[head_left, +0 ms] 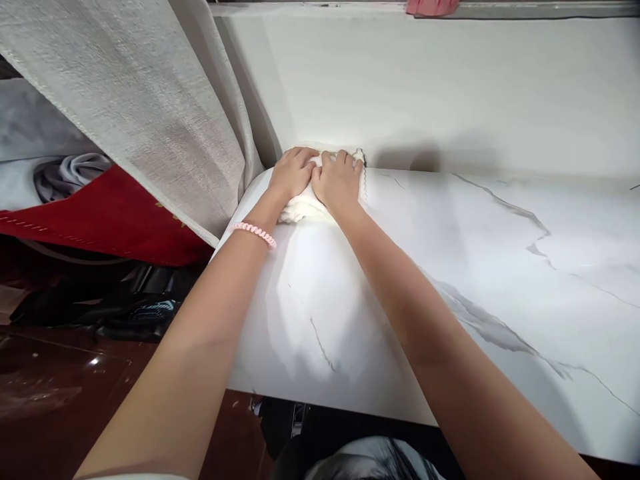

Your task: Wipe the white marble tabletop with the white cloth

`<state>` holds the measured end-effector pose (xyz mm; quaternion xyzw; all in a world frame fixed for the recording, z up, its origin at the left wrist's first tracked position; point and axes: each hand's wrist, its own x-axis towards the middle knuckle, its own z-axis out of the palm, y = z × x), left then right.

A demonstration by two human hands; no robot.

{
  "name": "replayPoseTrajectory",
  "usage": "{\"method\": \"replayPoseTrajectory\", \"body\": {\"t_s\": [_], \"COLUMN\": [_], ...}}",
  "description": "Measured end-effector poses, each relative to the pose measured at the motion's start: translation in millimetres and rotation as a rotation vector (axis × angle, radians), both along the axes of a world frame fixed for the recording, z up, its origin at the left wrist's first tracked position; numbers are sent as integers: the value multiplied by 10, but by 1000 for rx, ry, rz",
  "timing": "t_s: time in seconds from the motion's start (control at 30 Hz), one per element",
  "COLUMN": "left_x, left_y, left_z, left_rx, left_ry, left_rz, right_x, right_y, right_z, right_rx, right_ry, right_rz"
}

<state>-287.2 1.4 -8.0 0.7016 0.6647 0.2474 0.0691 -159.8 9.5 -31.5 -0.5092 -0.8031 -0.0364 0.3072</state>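
Note:
A cream-white cloth (306, 205) with a scalloped trim along its right side lies bunched on a white marble-patterned tabletop (320, 287), close against the wall. My left hand (294, 172) bears down on the left part of it, fingers bent over the fabric. Beside it, thumbs nearly touching, my right hand (339, 179) presses on the right part, its fingers curled toward the far edge. Both palms face down and hide much of the cloth. A pink coiled band (254, 233) circles my left wrist.
A pale grey curtain (150, 93) hangs at the left, touching the table's edge. Behind it are a red cloth (110, 223) and rolled grey fabric (75, 175). The white wall (450, 80) rises behind the table. A pink item (432, 7) sits on the ledge above.

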Motion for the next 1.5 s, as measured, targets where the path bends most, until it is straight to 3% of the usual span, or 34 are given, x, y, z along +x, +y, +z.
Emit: {"method": "replayPoseTrajectory", "body": {"t_s": [0.37, 0.77, 1.03, 1.3, 1.5], "left_x": [36, 55, 56, 41, 61], "left_y": [37, -183, -536, -1035, -1422], "left_z": [55, 42, 45, 99, 141], "left_rx": [8, 56, 57, 40, 20], "left_ry": [-42, -18, -24, -36, -14], "left_rz": [46, 8, 31, 65, 108], "right_x": [-33, 39, 54, 29, 49], "right_y": [25, -352, -693, -1130, -1493], "right_z": [72, 240, 312, 316, 400], "right_rx": [-34, -99, -147, -113, -176], "right_ry": [38, -24, -73, -44, -105], "right_rz": [-39, -91, -74, -23, 9]}}
